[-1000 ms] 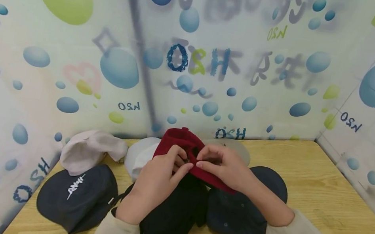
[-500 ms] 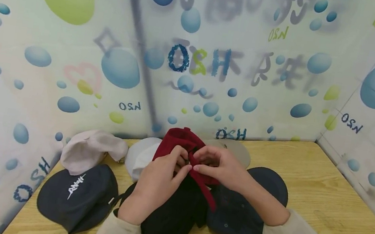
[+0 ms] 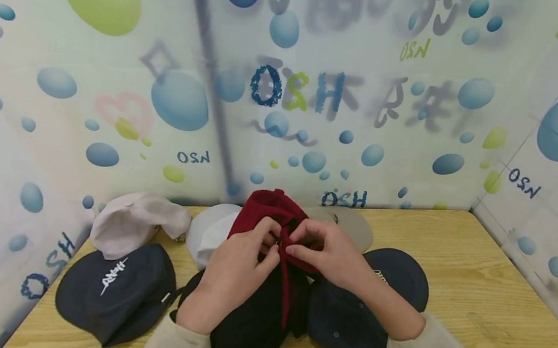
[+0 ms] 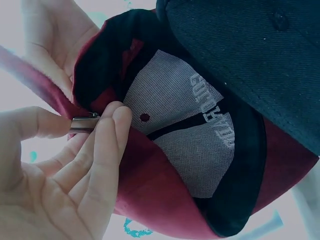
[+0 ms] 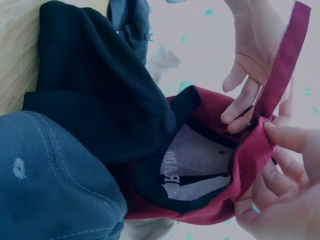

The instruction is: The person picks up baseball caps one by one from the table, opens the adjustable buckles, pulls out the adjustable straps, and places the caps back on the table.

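A dark red cap (image 3: 266,205) is held up between both hands, its pale mesh lining (image 4: 175,150) showing in the left wrist view. My left hand (image 3: 236,269) pinches the small metal buckle (image 4: 84,124) at the cap's back opening between thumb and fingers. On the other side, my right hand (image 3: 334,256) grips the red cloth edge by the opening, its thumb pressed on the fabric in the right wrist view. From the buckle a loose red strap (image 3: 285,294) hangs down in front of a black cap (image 3: 252,325).
Several caps lie around on the wooden table (image 3: 483,321): a navy one with white lettering (image 3: 114,293), an off-white one (image 3: 127,224), a white one (image 3: 209,229), a beige one (image 3: 355,223) and a dark blue one (image 3: 344,320). A patterned wall (image 3: 391,172) stands behind.
The strap's free end has swung from the right to hang nearly straight down. My right hand has shifted slightly left, while my left hand stays at the buckle.
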`<action>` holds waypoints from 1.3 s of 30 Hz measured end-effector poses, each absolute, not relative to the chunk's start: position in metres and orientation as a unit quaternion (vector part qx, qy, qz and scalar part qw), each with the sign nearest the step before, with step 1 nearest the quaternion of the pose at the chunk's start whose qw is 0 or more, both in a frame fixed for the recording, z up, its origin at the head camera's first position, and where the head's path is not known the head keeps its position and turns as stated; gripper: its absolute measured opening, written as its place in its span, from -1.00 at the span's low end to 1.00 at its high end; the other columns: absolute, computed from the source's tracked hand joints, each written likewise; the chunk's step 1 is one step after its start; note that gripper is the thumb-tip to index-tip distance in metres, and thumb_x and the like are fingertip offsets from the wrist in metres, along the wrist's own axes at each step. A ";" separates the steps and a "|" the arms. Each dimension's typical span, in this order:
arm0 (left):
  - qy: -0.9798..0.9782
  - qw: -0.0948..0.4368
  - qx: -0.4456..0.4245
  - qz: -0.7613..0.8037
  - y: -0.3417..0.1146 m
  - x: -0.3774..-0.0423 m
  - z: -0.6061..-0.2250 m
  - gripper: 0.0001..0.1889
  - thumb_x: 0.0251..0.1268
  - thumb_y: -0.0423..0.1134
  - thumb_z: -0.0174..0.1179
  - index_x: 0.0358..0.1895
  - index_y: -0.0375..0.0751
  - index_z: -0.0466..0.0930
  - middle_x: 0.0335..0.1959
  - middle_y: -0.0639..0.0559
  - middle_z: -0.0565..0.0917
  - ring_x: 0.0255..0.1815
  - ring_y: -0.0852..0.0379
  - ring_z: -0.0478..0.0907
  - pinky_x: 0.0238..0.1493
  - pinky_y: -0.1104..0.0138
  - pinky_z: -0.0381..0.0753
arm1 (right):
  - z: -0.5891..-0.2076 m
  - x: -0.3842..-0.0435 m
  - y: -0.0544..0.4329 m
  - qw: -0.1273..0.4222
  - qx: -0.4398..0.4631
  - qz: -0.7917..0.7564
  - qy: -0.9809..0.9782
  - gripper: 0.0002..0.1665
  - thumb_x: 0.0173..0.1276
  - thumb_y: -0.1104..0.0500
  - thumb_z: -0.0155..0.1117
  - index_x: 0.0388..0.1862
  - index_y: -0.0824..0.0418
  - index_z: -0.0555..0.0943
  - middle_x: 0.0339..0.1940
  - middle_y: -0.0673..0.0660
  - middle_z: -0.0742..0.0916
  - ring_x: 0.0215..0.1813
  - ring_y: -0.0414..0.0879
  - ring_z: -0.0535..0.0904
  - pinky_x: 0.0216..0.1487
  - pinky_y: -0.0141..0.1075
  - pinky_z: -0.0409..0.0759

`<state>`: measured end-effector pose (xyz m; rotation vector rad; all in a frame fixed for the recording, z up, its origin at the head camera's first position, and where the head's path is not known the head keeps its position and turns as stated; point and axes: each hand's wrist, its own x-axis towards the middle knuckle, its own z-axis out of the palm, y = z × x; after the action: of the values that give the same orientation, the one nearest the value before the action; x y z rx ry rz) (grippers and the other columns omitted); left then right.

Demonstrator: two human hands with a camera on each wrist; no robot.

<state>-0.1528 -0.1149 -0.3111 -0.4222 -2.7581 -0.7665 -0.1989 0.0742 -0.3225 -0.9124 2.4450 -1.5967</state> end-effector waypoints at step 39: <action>-0.918 0.254 -0.187 -0.240 -0.127 -0.152 -0.322 -0.44 0.13 -0.25 0.47 0.17 -0.15 0.42 0.05 -0.09 0.46 -0.05 0.08 0.58 -0.03 0.28 0.71 | -0.323 -0.200 0.068 0.042 -0.317 -0.540 0.778 -0.82 0.47 0.25 0.19 -0.04 0.28 0.64 -0.12 0.21 0.75 -0.16 -0.12 0.63 -0.13 -0.41 0.64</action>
<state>-0.1518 -0.1273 -0.3216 -0.5089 -2.4943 -0.6529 -0.2000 0.0679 -0.3230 -0.9717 2.3830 -1.6525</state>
